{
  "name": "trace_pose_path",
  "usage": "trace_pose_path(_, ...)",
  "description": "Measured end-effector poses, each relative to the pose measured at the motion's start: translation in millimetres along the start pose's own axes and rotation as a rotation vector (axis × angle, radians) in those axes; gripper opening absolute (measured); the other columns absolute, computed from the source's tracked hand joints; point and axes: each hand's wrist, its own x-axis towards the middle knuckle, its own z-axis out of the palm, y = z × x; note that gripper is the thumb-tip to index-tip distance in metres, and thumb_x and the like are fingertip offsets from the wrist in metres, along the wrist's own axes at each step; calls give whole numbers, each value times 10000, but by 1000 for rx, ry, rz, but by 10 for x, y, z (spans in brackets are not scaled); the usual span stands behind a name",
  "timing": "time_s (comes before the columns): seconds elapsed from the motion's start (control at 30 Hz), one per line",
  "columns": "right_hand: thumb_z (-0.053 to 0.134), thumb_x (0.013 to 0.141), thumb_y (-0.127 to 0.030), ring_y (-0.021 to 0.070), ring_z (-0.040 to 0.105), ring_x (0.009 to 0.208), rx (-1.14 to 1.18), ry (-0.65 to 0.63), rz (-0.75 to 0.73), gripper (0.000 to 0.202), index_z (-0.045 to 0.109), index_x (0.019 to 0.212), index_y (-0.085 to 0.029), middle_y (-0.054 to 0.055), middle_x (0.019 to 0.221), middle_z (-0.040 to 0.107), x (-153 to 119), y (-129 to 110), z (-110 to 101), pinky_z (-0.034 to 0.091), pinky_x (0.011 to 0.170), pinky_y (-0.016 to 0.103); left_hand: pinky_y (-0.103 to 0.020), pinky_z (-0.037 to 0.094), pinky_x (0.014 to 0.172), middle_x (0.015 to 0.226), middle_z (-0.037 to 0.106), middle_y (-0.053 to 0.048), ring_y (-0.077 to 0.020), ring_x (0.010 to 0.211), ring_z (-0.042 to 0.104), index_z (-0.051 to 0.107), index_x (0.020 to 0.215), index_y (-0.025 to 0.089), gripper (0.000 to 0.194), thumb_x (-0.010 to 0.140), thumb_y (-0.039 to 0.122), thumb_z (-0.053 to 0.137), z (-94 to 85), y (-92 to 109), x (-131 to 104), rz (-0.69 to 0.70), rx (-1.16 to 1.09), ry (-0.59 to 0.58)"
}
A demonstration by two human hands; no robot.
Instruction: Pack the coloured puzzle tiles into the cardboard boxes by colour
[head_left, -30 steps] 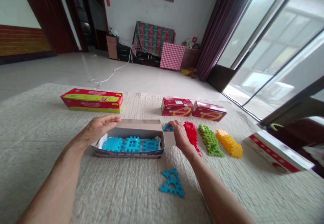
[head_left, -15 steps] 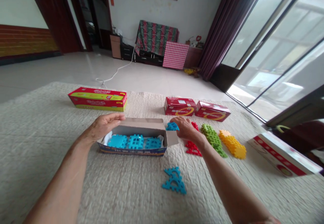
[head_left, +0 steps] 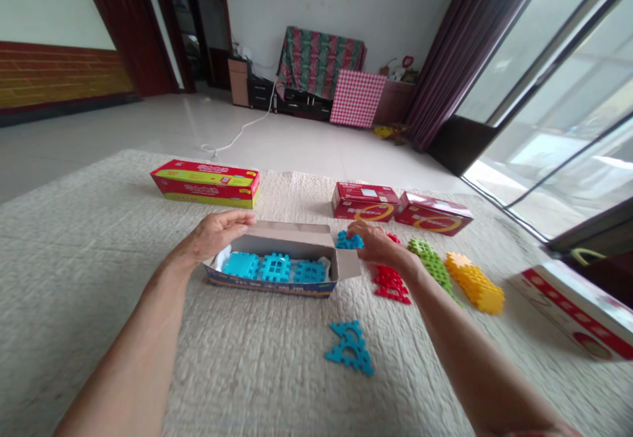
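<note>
left hand [head_left: 218, 234] at open cardboard box [head_left: 267, 285], fingers near straight; right hand [head_left: 378, 242] curled at blue interlocking tiles [head_left: 349, 242]; both grips unclear.

The open box [head_left: 291, 233] is thin cardboard, its bare inside matt and its near wall printed. The blue blocks [head_left: 275, 268] in it are smooth plastic with a soft sheen. Beneath lies a cover [head_left: 262, 364] of rough, ridged, matt cloth. The far red boxes [head_left: 366, 202] are glossy card. Beyond, the floor [head_left: 316, 147] is smooth and shiny, perhaps tile, too distant to tell.
</note>
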Motion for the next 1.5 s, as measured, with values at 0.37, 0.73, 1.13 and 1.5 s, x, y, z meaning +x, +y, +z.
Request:
trace_pose_path(0.37, 631, 661, -183, 221, 585, 867, 47, 64, 107, 304, 613, 965, -193, 102, 1021, 605, -11, 89, -52, 471, 762, 365, -409, 491, 988, 1052, 738, -89, -249, 1016, 672, 718, 1010, 166, 451, 660, 449, 708, 9, 12, -8, -10, 0, 5)
trace_pose_path(0.73, 665, 739, -311, 196, 587, 945, 232, 179, -56, 310, 580, 1025, -229, 53, 1050, 600, -138, -943, -760, 474, 843, 344, -390, 486, 991, 1053, 738, -85, -248, 1042, 664, 711, 1038, 154, 461, 674, 435, 700, 11, 30, -19, -16, -10, 4)
trace_pose_path(1.13, 695, 708, -246, 226, 563, 996, 161, -45, -43, 321, 597, 1012, -218, 79, 1066, 603, -80, -1206, -465, 429, 891, 370, -394, 487, 995, 1052, 740, -80, -238, 1034, 670, 703, 1042, 153, 418, 694, 383, 678, 11, 42, -21, -22, -1, -10)
trace_pose_path(1.5, 685, 738, -317, 214, 578, 953, 211, 95, -12, 290, 579, 994, -229, 63, 1039, 612, -142, -1019, -523, 459, 848, 360, -394, 490, 990, 1048, 740, -72, -240, 1038, 666, 706, 1062, 170, 418, 716, 404, 674, 7, 16, -23, -8, 20, -12)
